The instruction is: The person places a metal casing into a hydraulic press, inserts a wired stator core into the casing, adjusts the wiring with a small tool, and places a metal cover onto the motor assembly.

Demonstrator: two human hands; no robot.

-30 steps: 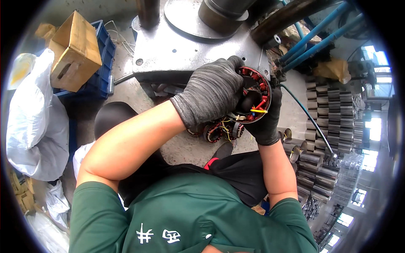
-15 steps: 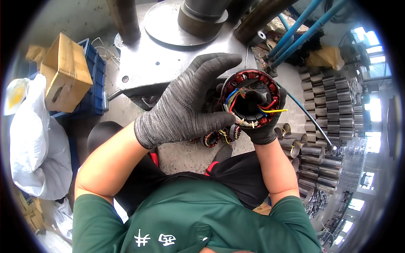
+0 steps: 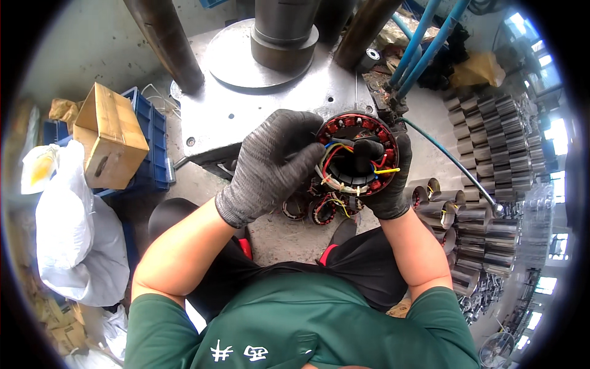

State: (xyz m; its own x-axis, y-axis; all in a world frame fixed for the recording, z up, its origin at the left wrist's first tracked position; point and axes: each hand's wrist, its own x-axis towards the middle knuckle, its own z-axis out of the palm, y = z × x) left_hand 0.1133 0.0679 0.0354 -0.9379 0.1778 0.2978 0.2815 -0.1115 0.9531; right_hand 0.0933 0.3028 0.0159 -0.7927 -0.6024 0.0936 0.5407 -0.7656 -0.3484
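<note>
A ring-shaped motor stator [image 3: 389, 136] with red windings sits upright in my right hand [image 3: 393, 200]. That gloved hand is closed round its right and lower side, with a dark gloved digit showing inside the bore. Red, blue and yellow lead wires [image 3: 387, 170] stick out across the opening, and pale lacing binds the lower windings. At the left rim is my left hand [image 3: 264, 166], in a grey knit glove, fingers curved and thumb apart from the index finger. Its thumb tip lies beside the wires at the left; whether it touches them is unclear.
Ahead stands a press with a metal table [image 3: 212, 117], round plate [image 3: 230, 64] and thick columns. More stators [image 3: 322, 211] lie on the floor below my hands. Stacked metal cylinders [image 3: 491, 154] stand at right. At left are a cardboard box [image 3: 117, 144], blue crate [image 3: 153, 132] and white sack [image 3: 67, 227].
My left hand has drawn in from a wide span over the stator, its thumb moving from the lower lacing up to the left rim. My right hand keeps its hold on the stator.
</note>
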